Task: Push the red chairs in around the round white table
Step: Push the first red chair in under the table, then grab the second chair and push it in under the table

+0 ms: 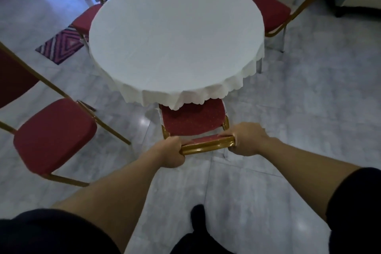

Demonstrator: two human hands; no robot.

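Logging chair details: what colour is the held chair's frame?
Glossy gold metal frame, clearest in the head view.

open floor [288, 109] right, left chair [54, 136] seemingly close

Both hands, left hand [171, 151] and right hand [246, 139], grip the near red chair [193, 121]'s gold top rail, seat partly under the round white table [177, 37].

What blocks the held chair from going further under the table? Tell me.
Nothing visible does. The left hand and right hand grip the gold backrest rail; the chair seat already sits partly under the tablecloth hem. The space under the round table is hidden by the cloth.
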